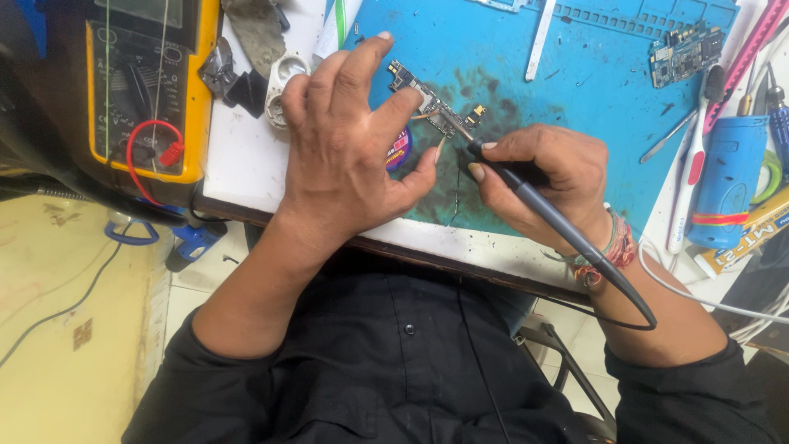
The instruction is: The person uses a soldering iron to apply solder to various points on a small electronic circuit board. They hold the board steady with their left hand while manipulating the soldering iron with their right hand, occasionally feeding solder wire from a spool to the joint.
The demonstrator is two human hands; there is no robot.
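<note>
A small circuit board [431, 103] lies on a blue work mat [575, 90]. My left hand [349, 148] rests over the mat with fingers spread, its fingertips pressing on the board's left part. My right hand [538, 181] grips a black soldering iron [526, 193] like a pen, its tip touching the board's right end. The iron's black cable loops back past my wrist, which wears red thread bracelets [612, 251]. A small round tin [399, 150] peeks out under my left palm.
A yellow multimeter [148, 82] with a red lead sits at the left. Another circuit board [686, 53] lies at the mat's far right. A blue cylinder [727, 181], a pink tool, screwdrivers and white cables crowd the right edge. Metal parts [255, 62] lie behind my left hand.
</note>
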